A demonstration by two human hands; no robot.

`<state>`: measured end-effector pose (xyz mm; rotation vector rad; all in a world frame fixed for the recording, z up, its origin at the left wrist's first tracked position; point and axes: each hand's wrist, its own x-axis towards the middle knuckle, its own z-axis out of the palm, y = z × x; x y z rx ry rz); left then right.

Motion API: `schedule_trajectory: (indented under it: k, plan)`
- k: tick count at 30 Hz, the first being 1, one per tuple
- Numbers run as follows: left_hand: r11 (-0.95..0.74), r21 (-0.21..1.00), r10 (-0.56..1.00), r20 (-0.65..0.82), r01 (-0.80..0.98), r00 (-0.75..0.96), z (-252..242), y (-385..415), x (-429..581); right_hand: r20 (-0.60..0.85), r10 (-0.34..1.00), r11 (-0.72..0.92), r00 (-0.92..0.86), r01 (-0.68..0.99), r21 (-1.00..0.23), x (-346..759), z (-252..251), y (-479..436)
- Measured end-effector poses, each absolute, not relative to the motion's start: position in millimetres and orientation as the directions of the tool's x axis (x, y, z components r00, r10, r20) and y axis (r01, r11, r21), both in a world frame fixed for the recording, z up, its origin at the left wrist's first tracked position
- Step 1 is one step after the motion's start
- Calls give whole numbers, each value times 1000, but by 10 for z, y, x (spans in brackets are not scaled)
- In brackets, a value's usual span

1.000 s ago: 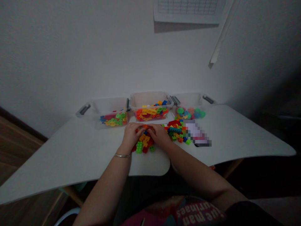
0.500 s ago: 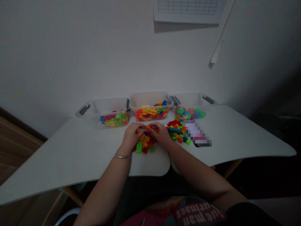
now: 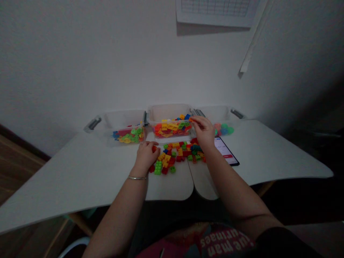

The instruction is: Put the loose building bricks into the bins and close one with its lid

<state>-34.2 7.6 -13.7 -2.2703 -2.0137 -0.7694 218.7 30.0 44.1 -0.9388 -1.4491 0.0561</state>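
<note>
My right hand (image 3: 204, 132) is raised at the right front corner of the middle clear bin (image 3: 172, 109). Its fingertips pinch a small orange building brick (image 3: 191, 119) by the rim. Lower on the left, my left hand (image 3: 146, 154) rests at the edge of a loose pile of bricks, thumb and fingers closed around a red brick (image 3: 154, 148). A long green brick (image 3: 158, 167) lies just right of that hand, among red, yellow, orange and blue pieces. Yellow bricks (image 3: 172, 126) and other colours partly fill the middle bin.
Another clear bin (image 3: 126, 116) with colourful pieces stands on the left, and a third clear bin (image 3: 217, 111) on the right, partly behind my right hand. A phone (image 3: 228, 152) lies on the white table (image 3: 94, 179) beside my right forearm. The wall rises behind.
My hands were together over the pile at an orange piece. The right has moved up and right to the middle bin with an orange brick; the left has drawn slightly left and down.
</note>
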Motion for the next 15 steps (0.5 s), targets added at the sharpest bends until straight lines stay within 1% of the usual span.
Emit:
schedule_trajectory:
  k: [3,8,12,15]
  plan:
    - [-135,309,944,329,942,27,-147,82,-345,814,557,637,167,543,-548,2233,555,433]
    - [-98,280,955,296,955,11,-143,72,-356,784,615,573,89,632,-521,2182,616,589]
    - [-112,252,959,281,961,38,-127,61,-344,735,678,513,22,701,-495,2136,598,636]
    - [-146,255,956,285,956,70,-142,81,-342,710,705,469,-6,754,-460,2100,585,629]
